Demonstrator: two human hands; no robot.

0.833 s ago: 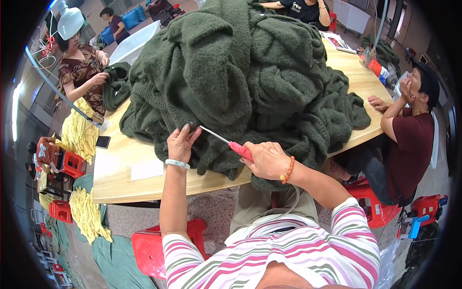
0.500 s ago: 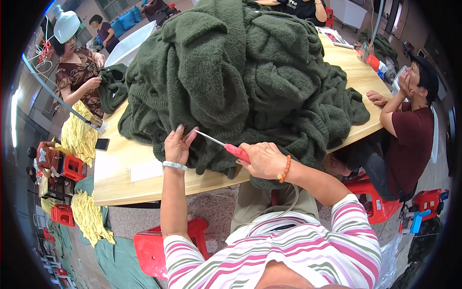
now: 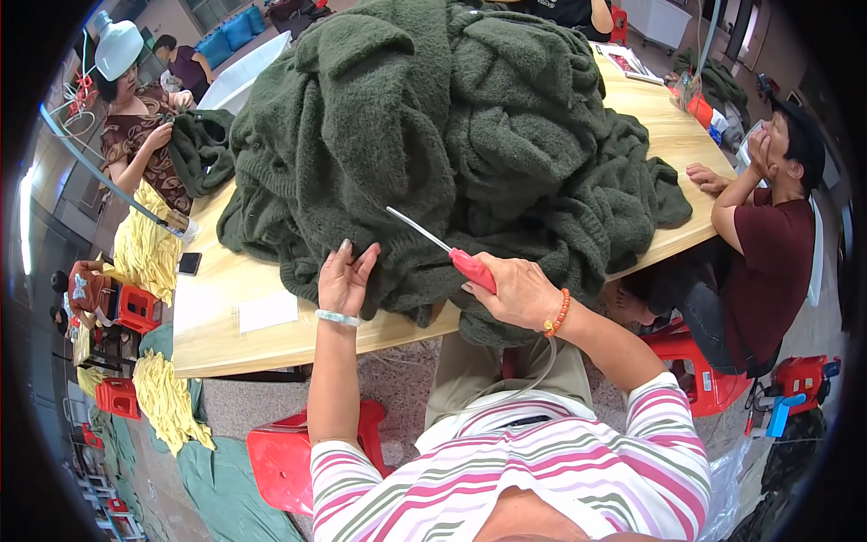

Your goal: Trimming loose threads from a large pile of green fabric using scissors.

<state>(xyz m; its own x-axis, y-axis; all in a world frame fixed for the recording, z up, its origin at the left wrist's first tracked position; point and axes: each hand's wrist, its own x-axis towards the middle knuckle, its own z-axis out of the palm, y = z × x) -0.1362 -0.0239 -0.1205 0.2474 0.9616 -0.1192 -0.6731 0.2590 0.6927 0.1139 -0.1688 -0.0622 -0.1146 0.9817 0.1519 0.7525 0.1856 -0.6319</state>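
A big heap of dark green knitted garments (image 3: 397, 126) covers the middle of the table. At its near edge my left hand (image 3: 346, 285), with a pale bangle on the wrist, is open with its fingers apart against the knit. In my right hand (image 3: 517, 294), which wears an orange bead bracelet, is a red-handled tool (image 3: 471, 269) with a thin straight metal rod. The rod points up and left across the front of the heap. From the handle end a thin pale tube (image 3: 546, 366) hangs toward my lap.
The wooden table (image 3: 208, 334) bears a white sheet (image 3: 268, 313) and a phone (image 3: 189, 263) at left. One person (image 3: 144, 144) handles a green garment at far left; another (image 3: 768, 235) sits at right. Red stools (image 3: 282, 461) and yellow cloth (image 3: 167, 406) stand or lie around.
My right hand has moved slightly right and down, and the tool's tip has lifted away from my left hand. The left hand's fingers have shifted slightly right.
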